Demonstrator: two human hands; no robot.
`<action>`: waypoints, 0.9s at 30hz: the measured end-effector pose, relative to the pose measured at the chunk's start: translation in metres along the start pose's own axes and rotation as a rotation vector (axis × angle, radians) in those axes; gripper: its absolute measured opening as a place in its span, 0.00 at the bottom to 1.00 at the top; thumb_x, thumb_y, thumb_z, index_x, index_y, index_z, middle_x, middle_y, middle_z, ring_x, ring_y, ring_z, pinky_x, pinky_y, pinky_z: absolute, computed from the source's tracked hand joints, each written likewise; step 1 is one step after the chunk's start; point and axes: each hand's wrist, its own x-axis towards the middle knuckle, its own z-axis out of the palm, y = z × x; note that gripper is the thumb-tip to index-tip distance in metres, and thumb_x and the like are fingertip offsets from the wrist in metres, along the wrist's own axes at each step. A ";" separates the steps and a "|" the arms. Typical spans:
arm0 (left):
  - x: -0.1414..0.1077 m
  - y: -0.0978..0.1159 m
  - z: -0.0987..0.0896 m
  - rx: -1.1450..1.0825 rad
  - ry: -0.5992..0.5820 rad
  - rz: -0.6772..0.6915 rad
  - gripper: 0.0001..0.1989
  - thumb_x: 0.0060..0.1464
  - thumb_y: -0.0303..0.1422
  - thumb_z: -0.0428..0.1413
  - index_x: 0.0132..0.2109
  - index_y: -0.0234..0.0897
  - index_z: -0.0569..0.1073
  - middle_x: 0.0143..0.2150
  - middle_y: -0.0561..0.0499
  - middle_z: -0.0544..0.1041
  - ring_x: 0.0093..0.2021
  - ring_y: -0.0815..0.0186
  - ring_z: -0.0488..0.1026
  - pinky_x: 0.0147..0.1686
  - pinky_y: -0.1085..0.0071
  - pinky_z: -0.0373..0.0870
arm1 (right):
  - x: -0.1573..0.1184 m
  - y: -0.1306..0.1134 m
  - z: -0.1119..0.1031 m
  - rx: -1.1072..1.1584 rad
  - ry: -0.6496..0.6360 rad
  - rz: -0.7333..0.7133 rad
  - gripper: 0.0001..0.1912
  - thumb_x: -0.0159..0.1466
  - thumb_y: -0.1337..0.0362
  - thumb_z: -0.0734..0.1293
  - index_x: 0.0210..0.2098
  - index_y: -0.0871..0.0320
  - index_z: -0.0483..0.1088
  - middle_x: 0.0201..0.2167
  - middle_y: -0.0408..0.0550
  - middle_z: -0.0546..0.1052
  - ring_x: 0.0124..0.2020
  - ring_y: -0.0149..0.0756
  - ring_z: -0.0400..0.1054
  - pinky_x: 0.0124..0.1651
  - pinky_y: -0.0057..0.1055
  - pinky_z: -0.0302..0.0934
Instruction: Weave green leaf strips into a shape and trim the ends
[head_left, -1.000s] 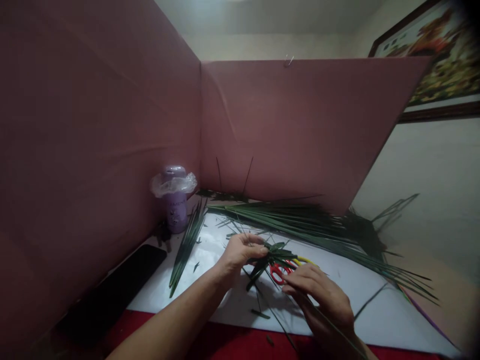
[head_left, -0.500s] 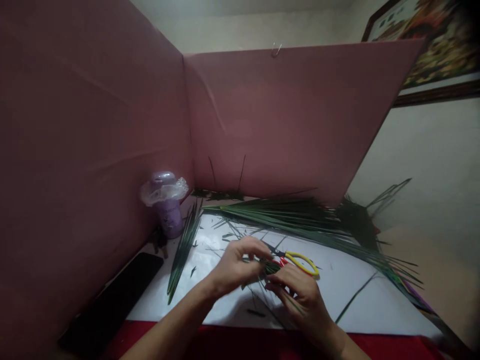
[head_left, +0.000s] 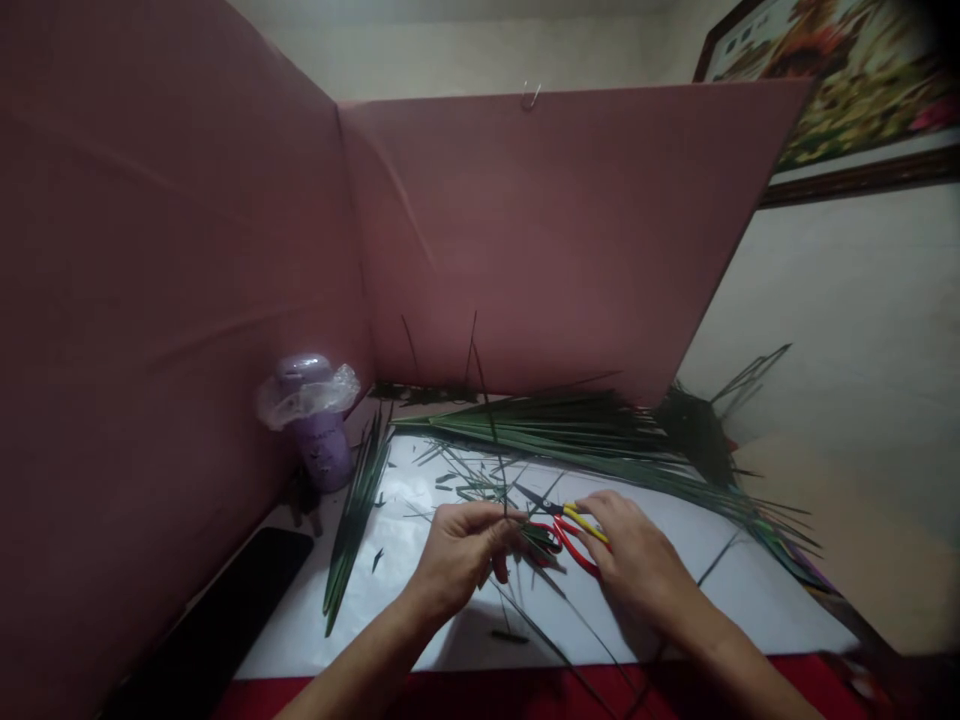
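Bundle [head_left: 538,540]: green leaf strips over the middle of the counter [head_left: 765,620], fanning from the left fingers toward four o'clock, with twelve o'clock pointing away from the person.
Left hand [head_left: 461,552]: grip together, thumb and fingers clamped on the bundle's gathered end; a pinch close to that gathering should stop strips sliding without crushing them.
Right hand [head_left: 637,555]: at three o'clock of the bundle, fingers on the yellow handle of the scissors [head_left: 553,507]; whether this grip is fully closed I cannot tell.
Blades: aimed at ten o'clock, just on the twelve o'clock side of the left fingertips; safest with the handles well seated and the tips clear of those fingers.
Red loops [head_left: 576,556]: also at three o'clock of the bundle, partly covered; I cannot tell if they belong to the same pair.
Strand [head_left: 490,408]: thin, rising from the left hand toward eleven o'clock, near the blade tips, so worth guarding from a stray nick.
Tails [head_left: 556,652]: trailing toward five o'clock; best left slack, untangled.
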 end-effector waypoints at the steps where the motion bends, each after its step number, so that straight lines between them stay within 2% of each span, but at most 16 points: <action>1: 0.001 0.000 -0.002 -0.024 0.022 -0.011 0.14 0.46 0.39 0.58 0.34 0.31 0.77 0.23 0.46 0.76 0.15 0.73 0.64 0.12 0.78 0.51 | 0.001 0.005 0.002 -0.021 -0.028 0.025 0.11 0.58 0.72 0.58 0.39 0.57 0.67 0.36 0.52 0.70 0.39 0.43 0.63 0.41 0.38 0.56; 4: 0.003 -0.002 -0.006 -0.067 0.032 -0.005 0.17 0.47 0.40 0.57 0.38 0.30 0.75 0.23 0.48 0.75 0.16 0.73 0.65 0.12 0.78 0.53 | 0.002 0.012 0.011 -0.018 -0.095 0.062 0.13 0.55 0.75 0.57 0.37 0.59 0.66 0.33 0.52 0.70 0.35 0.41 0.64 0.36 0.34 0.56; 7: 0.004 -0.006 -0.007 -0.074 0.014 0.001 0.17 0.48 0.39 0.56 0.41 0.30 0.72 0.24 0.49 0.74 0.16 0.73 0.65 0.12 0.79 0.54 | 0.006 0.013 0.012 0.016 -0.170 0.059 0.19 0.49 0.78 0.57 0.40 0.58 0.64 0.31 0.49 0.70 0.32 0.38 0.65 0.34 0.29 0.56; 10: 0.003 -0.008 -0.007 -0.065 0.019 0.003 0.13 0.50 0.36 0.54 0.41 0.31 0.69 0.23 0.51 0.74 0.14 0.74 0.64 0.11 0.79 0.52 | 0.009 0.014 0.001 0.050 -0.230 0.039 0.26 0.48 0.77 0.57 0.47 0.57 0.61 0.31 0.47 0.72 0.32 0.37 0.66 0.34 0.28 0.56; 13: 0.001 -0.006 -0.007 -0.055 0.000 -0.008 0.09 0.51 0.35 0.53 0.36 0.32 0.67 0.23 0.50 0.75 0.14 0.74 0.64 0.11 0.79 0.52 | 0.004 0.016 -0.015 0.104 -0.269 0.072 0.26 0.51 0.73 0.58 0.50 0.58 0.59 0.32 0.47 0.74 0.33 0.39 0.67 0.35 0.29 0.57; 15: 0.000 -0.004 -0.006 -0.057 -0.007 -0.016 0.08 0.52 0.35 0.52 0.33 0.32 0.66 0.24 0.49 0.75 0.15 0.74 0.65 0.11 0.80 0.53 | -0.003 0.017 -0.024 0.211 -0.280 0.113 0.23 0.55 0.67 0.59 0.51 0.58 0.59 0.33 0.48 0.74 0.33 0.40 0.67 0.38 0.31 0.58; 17: 0.000 -0.002 -0.005 -0.064 0.000 -0.023 0.09 0.52 0.36 0.52 0.32 0.32 0.65 0.24 0.49 0.75 0.15 0.74 0.65 0.12 0.80 0.53 | -0.012 0.014 -0.028 0.381 -0.310 0.151 0.27 0.55 0.61 0.63 0.54 0.57 0.58 0.38 0.49 0.74 0.36 0.40 0.67 0.40 0.31 0.60; 19: 0.000 -0.002 -0.005 -0.064 0.006 -0.036 0.11 0.53 0.37 0.52 0.31 0.32 0.65 0.23 0.49 0.74 0.14 0.75 0.64 0.11 0.80 0.52 | -0.021 0.007 -0.029 0.575 -0.316 0.192 0.28 0.53 0.61 0.65 0.53 0.56 0.60 0.44 0.50 0.71 0.41 0.40 0.66 0.42 0.29 0.60; 21: 0.001 -0.003 -0.004 -0.059 0.007 -0.056 0.12 0.53 0.38 0.51 0.31 0.32 0.66 0.21 0.49 0.74 0.13 0.76 0.62 0.10 0.80 0.51 | -0.027 -0.002 -0.029 0.698 -0.310 0.232 0.27 0.50 0.65 0.66 0.51 0.55 0.63 0.41 0.48 0.72 0.39 0.39 0.67 0.39 0.28 0.62; 22: 0.001 -0.004 -0.003 -0.059 0.003 -0.064 0.12 0.53 0.38 0.51 0.32 0.32 0.66 0.21 0.49 0.74 0.12 0.76 0.61 0.10 0.81 0.50 | -0.030 -0.007 -0.029 0.752 -0.322 0.244 0.28 0.46 0.68 0.68 0.48 0.54 0.65 0.40 0.47 0.72 0.39 0.40 0.67 0.40 0.27 0.62; 27: -0.001 -0.008 0.000 -0.063 -0.028 -0.083 0.10 0.52 0.37 0.52 0.32 0.32 0.67 0.19 0.50 0.74 0.10 0.77 0.60 0.09 0.82 0.49 | -0.031 -0.030 -0.030 0.933 -0.231 0.391 0.26 0.40 0.71 0.66 0.41 0.54 0.67 0.30 0.42 0.72 0.35 0.39 0.68 0.36 0.27 0.63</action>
